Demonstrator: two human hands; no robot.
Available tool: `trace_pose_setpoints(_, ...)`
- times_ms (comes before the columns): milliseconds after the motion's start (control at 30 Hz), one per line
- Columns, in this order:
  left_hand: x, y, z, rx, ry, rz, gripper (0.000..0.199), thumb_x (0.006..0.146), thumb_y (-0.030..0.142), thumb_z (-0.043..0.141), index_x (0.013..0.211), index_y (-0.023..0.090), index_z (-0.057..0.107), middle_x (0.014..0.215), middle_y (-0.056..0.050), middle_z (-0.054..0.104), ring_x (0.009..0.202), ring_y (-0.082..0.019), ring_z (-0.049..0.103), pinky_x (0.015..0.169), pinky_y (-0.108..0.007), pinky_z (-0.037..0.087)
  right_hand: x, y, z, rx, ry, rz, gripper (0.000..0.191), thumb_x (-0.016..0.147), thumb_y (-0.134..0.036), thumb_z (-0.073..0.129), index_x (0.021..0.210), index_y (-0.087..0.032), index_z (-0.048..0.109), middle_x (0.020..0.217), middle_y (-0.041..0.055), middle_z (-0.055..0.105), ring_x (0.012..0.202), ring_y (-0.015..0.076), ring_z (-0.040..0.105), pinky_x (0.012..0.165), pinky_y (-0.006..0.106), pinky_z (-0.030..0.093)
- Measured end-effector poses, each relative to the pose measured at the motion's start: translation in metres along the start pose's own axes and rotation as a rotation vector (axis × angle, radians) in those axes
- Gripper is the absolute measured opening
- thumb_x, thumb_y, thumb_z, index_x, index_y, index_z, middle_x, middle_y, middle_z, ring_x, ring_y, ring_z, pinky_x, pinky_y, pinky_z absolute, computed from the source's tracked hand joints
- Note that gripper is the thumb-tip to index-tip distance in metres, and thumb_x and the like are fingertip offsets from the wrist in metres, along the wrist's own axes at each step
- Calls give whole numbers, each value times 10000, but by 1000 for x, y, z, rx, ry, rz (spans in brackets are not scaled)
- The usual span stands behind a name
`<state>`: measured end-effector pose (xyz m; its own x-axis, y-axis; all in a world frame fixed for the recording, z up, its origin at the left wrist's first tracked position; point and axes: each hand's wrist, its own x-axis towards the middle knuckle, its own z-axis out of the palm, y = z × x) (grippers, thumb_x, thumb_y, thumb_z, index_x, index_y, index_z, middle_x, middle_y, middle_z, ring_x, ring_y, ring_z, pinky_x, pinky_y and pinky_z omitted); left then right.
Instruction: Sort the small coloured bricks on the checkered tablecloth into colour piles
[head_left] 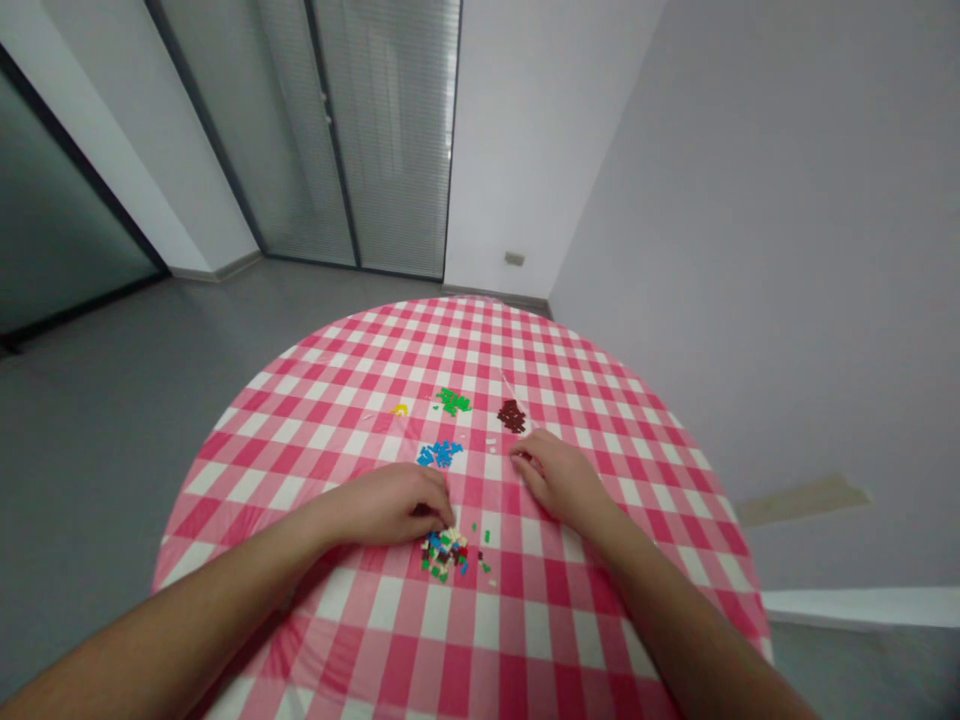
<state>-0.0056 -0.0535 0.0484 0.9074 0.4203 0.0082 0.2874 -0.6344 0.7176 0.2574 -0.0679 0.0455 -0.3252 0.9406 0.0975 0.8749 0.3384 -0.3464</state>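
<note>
My left hand (401, 503) rests over the back edge of a mixed pile of tiny building bricks (444, 555) in green, white, blue, brown and red. Its fingers curl down together at the pile, and whatever is between the tips is hidden. My right hand (561, 480) lies to the right with thumb and fingers bent towards each other; anything in them is too small to make out. Just left of its fingertips are small white bricks (491, 443). Beyond it sits a heap of dark brown bricks (511, 416). Blue bricks (439, 454) lie just past my left hand.
Farther back are a green brick heap (453, 401) and a few yellow bricks (400, 410). Loose bricks (486, 537) lie beside the mixed pile. All stand on a round table with a pink-and-white checked cloth (420, 670). A wall (787, 250) rises at the right.
</note>
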Motion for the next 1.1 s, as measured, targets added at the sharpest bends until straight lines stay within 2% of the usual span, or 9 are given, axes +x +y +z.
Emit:
trace_pose_setpoints(100, 0, 0, 0, 5, -6, -8, 201, 852, 41, 591, 848, 182, 735, 832, -27, 694, 821, -151, 638, 751, -239, 480, 8, 20, 3, -87, 7, 77, 211, 966, -189, 518, 986, -188, 728, 1015, 74, 695, 911, 193, 637, 804, 292, 465)
trace_pose_setpoints(233, 0, -2, 1, 0, -2, -26, 170, 849, 69, 603, 841, 187, 725, 843, -24, 691, 830, -154, 636, 759, -246, 482, 15, 29, 11, -134, 12, 79, 244, 977, -231, 516, 1042, -213, 750, 1041, 72, 716, 914, 196, 651, 784, 288, 475)
trace_pose_setpoints(367, -1, -4, 4, 15, 0, -48, 156, 838, 77, 591, 813, 188, 699, 849, -22, 686, 832, -163, 635, 772, -264, 482, 16, 30, 12, -136, 47, 80, 265, 982, -265, 510, 1106, -236, 742, 1048, 61, 725, 911, 196, 657, 751, 285, 481)
trace_pose_setpoints(433, -1, -5, 5, 29, 7, -59, 159, 826, 67, 574, 798, 184, 678, 842, -18, 676, 814, -161, 628, 767, -267, 478, 14, 29, 10, -131, 58, 92, 264, 979, -272, 509, 1076, -229, 750, 1032, 60, 727, 895, 193, 659, 733, 282, 479)
trace_pose_setpoints(533, 0, -4, 5, 23, 42, -77, 159, 824, 73, 541, 808, 183, 655, 854, -19, 671, 786, -157, 615, 742, -267, 472, 11, 26, 5, -142, 23, 103, 256, 965, -251, 516, 1015, -223, 765, 990, 60, 730, 873, 190, 660, 732, 280, 475)
trace_pose_setpoints(633, 0, -3, 4, -8, 90, -102, 150, 826, 97, 521, 815, 180, 645, 834, -18, 676, 734, -147, 601, 692, -256, 463, 10, 24, 3, -171, -14, 97, 280, 966, -233, 501, 1079, -232, 758, 975, 60, 728, 858, 192, 661, 720, 282, 473)
trace_pose_setpoints(800, -2, -3, 3, -147, 164, -170, 118, 768, 118, 534, 788, 161, 642, 728, -7, 685, 631, -126, 588, 590, -230, 426, 13, 23, 5, -206, -1, 131, 296, 969, -243, 492, 1099, -234, 758, 984, 69, 729, 854, 196, 660, 691, 277, 465)
trace_pose_setpoints(967, -4, -10, 8, -237, 253, -173, 105, 697, 111, 554, 746, 152, 638, 685, 2, 649, 591, -107, 527, 555, -223, 392, 13, 25, 5, -121, 28, 121, 252, 935, -231, 540, 1036, -227, 771, 1017, 56, 745, 908, 193, 669, 759, 280, 482)
trace_pose_setpoints(1100, -3, -12, 9, -353, 280, -174, 108, 638, 108, 572, 723, 156, 616, 681, 11, 619, 593, -104, 500, 548, -223, 378, 10, 25, 3, -114, -1, 110, 236, 926, -235, 554, 1007, -227, 775, 1003, 52, 751, 905, 197, 678, 759, 285, 487)
